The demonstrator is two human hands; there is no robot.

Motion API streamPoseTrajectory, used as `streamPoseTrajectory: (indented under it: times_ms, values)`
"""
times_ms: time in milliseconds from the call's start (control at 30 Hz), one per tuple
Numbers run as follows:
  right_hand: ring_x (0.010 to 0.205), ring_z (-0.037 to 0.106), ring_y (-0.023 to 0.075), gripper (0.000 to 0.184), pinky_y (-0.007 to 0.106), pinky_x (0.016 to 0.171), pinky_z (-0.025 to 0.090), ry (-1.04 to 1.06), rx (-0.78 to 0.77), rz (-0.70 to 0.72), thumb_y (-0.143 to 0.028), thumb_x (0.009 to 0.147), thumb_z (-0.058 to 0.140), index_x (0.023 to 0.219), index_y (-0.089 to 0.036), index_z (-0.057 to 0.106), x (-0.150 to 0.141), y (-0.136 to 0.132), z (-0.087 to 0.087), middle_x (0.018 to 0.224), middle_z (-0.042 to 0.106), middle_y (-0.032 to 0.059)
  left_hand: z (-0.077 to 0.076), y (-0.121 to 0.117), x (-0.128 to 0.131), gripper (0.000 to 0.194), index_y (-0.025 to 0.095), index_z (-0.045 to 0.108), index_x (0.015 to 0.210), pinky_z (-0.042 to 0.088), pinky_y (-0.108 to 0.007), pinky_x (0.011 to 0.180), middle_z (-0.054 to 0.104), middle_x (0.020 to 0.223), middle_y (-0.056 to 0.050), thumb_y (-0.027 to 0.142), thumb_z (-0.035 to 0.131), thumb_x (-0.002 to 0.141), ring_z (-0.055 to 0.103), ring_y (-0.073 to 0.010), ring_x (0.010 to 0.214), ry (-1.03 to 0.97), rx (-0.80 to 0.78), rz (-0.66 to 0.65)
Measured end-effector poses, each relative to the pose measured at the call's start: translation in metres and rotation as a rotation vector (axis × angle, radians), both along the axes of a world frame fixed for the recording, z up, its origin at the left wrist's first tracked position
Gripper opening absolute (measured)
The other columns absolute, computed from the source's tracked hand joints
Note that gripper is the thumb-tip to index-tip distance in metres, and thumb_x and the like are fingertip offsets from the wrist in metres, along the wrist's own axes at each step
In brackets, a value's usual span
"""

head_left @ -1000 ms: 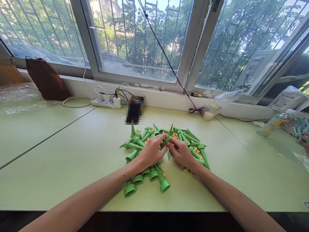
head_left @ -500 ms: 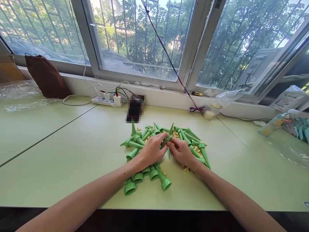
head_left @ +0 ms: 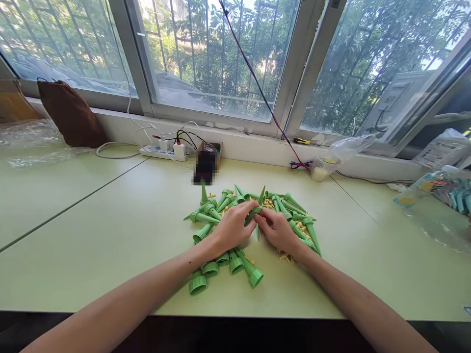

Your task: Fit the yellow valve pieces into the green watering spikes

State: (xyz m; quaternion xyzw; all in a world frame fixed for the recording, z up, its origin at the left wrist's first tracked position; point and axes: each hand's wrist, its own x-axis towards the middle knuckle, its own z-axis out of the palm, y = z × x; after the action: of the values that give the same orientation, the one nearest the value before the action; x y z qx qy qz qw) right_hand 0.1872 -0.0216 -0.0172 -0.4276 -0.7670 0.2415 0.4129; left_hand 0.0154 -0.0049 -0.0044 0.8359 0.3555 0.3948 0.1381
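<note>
Slim and bare, the left arm (head_left: 136, 289) at eight o'clock bears a small dot (head_left: 190, 262); the right arm (head_left: 346, 284), at four, is also bare.

The left hand (head_left: 233, 225) grips a green plastic spike (head_left: 251, 215) above the bench (head_left: 110, 255); the right hand (head_left: 280, 233) meets it there, its fingertips partly hidden. More green spikes (head_left: 256, 278) — hollow, with ribbed collars — lie around both hands, mixed with small yellow plastic pieces (head_left: 286, 257). Behind, below the windows (head_left: 221, 59), sit a power strip (head_left: 165, 155) and a brown bag (head_left: 71, 115).
</note>
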Motion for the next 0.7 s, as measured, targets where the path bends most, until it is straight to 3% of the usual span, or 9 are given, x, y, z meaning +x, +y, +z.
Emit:
streamPoseTrajectory:
  times_ms: [700]
  values:
    - [0.050, 0.040, 0.0123, 0.035, 0.027, 0.051, 0.032, -0.009, 0.000, 0.001, -0.039, 0.098, 0.046, 0.069, -0.022, 0.044, -0.0006, -0.0013, 0.0042, 0.056, 0.048, -0.0036, 0.0012, -0.0011, -0.0004, 0.030, 0.020, 0.059, 0.110, 0.049, -0.027, 0.066, 0.071, 0.098, -0.004, 0.009, 0.054, 0.082, 0.063, -0.0156, 0.070, 0.014, -0.008, 0.008]
